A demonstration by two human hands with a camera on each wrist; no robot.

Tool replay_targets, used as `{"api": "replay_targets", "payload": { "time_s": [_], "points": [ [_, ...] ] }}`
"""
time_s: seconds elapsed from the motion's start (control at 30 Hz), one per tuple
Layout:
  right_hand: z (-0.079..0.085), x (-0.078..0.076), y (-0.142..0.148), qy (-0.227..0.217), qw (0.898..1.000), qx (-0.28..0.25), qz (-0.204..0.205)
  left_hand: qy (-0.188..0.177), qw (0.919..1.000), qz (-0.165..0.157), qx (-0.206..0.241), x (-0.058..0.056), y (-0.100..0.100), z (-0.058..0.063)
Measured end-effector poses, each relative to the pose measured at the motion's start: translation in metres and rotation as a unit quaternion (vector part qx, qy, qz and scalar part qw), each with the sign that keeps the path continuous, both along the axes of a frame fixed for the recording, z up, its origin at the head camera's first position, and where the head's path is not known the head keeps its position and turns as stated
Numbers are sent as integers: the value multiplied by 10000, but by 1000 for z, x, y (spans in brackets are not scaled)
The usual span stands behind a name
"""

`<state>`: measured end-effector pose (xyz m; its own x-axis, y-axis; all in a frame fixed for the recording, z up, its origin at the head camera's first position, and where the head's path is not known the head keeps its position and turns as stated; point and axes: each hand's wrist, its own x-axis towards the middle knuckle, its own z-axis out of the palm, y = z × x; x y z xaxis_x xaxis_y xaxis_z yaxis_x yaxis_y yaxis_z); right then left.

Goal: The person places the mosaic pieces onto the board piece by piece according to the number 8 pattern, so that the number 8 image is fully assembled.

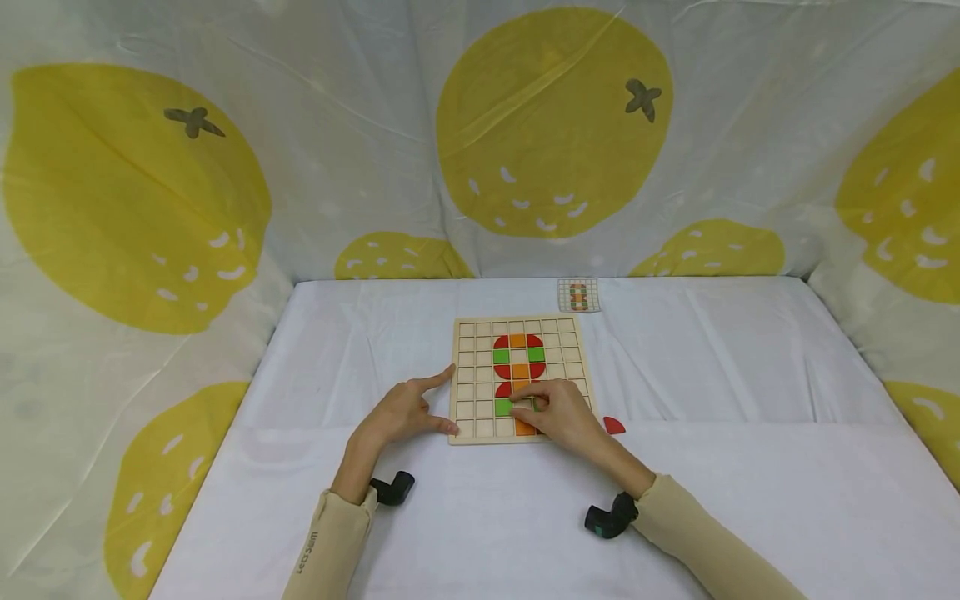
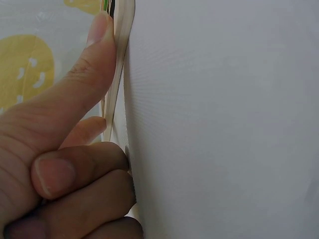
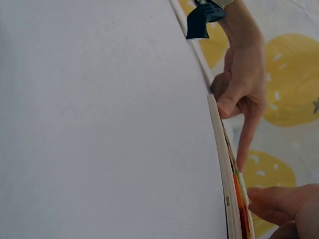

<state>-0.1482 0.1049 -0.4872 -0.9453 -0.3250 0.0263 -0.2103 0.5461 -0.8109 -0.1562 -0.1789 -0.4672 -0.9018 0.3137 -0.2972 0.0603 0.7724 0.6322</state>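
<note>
A square wooden grid board [image 1: 467, 375] lies flat on the white cloth. Red, green and orange pieces form a pattern in it, with a green square [image 1: 502, 407] near the bottom. At the board's left edge is my left hand [image 1: 395, 412], its index finger and thumb spread to touch the edge and near corner; the left wrist view shows its other fingers curled. My right hand [image 1: 566, 417] bends over the lower board, thumb and index tips a little apart beside the green square, nothing seen between them. It covers some lower-right cells.
A loose red quarter-circle piece [image 1: 614, 425] lies on the cloth right of the board. Behind the board is a small pattern card [image 1: 578, 295]. Lemon-printed cloth walls [image 1: 360, 167] surround the table's back and sides.
</note>
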Motion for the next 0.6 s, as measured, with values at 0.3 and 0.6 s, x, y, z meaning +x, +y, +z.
{"api": "replay_targets", "payload": {
  "time_s": [0.3, 0.6],
  "points": [
    [10, 6, 49, 5, 9986, -123, -512, -21, 9999, 96, 19, 1, 1, 0],
    [7, 25, 109, 162, 9923, 300, -1194, -31, 10000, 75, 45, 1, 0, 0]
  ]
}}
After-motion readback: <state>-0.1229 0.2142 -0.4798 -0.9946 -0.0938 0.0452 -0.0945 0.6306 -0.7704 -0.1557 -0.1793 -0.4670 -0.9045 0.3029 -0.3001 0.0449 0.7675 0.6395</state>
